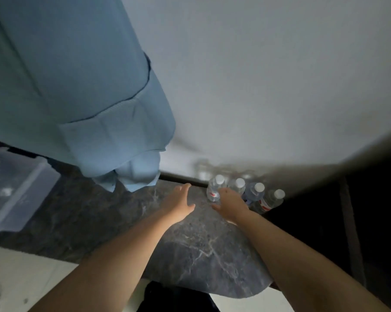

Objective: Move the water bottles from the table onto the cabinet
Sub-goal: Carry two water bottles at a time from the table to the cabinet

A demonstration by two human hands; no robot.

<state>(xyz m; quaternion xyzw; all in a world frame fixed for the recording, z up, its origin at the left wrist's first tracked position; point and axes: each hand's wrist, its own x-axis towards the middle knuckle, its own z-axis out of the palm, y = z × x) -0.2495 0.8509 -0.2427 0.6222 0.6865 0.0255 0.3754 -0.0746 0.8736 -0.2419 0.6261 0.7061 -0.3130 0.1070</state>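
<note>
Four bottles (246, 194) stand right of centre on the marble top (196, 244). Right hand (231, 204) touches them, grasp unclear; left hand (178, 202) empty, spread. Judged: placing step; next, release.

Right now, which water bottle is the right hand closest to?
The leftmost water bottle in the row of four, with a white cap and red label. The right hand reaches right beside it; the other three bottles stand further right.
</note>
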